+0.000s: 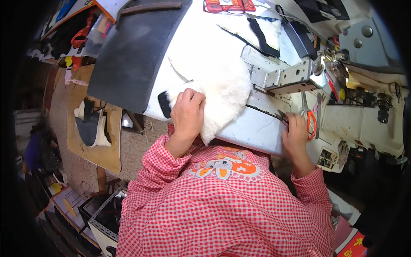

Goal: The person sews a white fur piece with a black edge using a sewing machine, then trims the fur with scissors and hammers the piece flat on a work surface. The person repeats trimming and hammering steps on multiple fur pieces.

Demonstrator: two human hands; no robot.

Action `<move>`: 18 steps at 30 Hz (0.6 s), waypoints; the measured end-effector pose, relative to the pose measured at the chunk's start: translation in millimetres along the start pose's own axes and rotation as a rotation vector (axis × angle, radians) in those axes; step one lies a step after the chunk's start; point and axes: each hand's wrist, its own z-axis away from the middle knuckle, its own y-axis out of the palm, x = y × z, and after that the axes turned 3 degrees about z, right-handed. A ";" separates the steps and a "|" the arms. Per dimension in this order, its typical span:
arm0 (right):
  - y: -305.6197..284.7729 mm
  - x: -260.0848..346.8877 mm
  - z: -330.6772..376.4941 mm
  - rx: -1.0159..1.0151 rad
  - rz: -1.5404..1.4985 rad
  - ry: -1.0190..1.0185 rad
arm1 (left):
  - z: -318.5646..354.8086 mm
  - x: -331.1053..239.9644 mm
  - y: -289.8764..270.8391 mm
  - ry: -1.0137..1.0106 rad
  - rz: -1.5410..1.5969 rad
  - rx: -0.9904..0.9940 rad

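Note:
My left hand [187, 112] is closed on the near left edge of a white fleece piece [227, 92], pinching its fluffy pile. A black patch [164, 104] shows beside that hand, at the fleece's left edge. My right hand [295, 132] rests at the right end of the white worktable [252, 132], its fingers curled together. A small dark metal tip sticks out by its fingertips, too small to name. Just right of this hand lies a pair of scissors [311, 124] with orange handles. The sewing machine's arm [291, 79] stands beyond the right hand.
A large black sheet [128, 55] covers the table's left side. Another fleece piece with black trim [263, 36] lies at the back. On a brown board [75, 137] at left is a dark piece with white fleece edges [92, 128]. A small parts tray [327, 159] sits at right.

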 end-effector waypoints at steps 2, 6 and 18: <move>8.6 -5.7 -2.1 0.036 -0.027 -0.016 | 0.7 3.5 -1.6 -0.022 0.068 -0.026; 15.1 2.4 -20.1 -0.048 -0.222 -0.062 | 4.2 9.0 -2.2 -0.055 0.163 -0.053; 7.4 131.9 -119.4 0.071 -0.251 -0.543 | 9.6 9.8 -0.2 -0.070 0.168 -0.038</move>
